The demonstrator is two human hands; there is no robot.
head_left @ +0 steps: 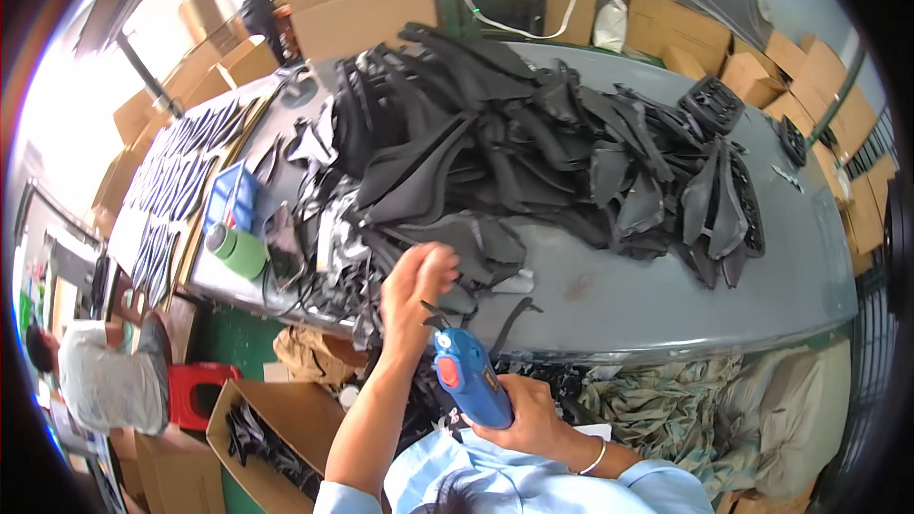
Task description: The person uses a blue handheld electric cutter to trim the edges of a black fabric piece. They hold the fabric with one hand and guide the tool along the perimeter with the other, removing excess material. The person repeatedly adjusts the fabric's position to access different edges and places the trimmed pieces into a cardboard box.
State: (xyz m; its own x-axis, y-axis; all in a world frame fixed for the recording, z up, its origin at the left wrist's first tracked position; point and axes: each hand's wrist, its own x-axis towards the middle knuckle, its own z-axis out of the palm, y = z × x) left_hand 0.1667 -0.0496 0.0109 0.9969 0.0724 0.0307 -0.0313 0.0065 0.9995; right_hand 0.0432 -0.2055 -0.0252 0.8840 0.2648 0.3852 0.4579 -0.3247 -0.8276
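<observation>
Light-blue shirt cloth (476,476) lies nearest the head camera, along the lower edge of the view. Just above it, the right hand (533,414) has its grip wrapped around the rear body of a blue power tool (487,402), which bears a red patch on its upper side. The tool sits inside that grip, its nose pointing away from the person, up and to the left, at the bench's front edge. A pale bracelet (598,458) circles the right wrist.

Near the tool's nose, the left hand (417,284) is raised over the front part of the bench (619,309), fingers curled inward and slightly blurred; whether its grip holds anything, I cannot tell. Black shaped pieces (419,176) heap just beyond it, spreading from the middle toward the bench's far edge and right end. One thin black strip (512,324) lies by the front edge, right of the tool's nose. Toward the left end, a green bottle (243,252) stands beside a blue basket (221,192).
</observation>
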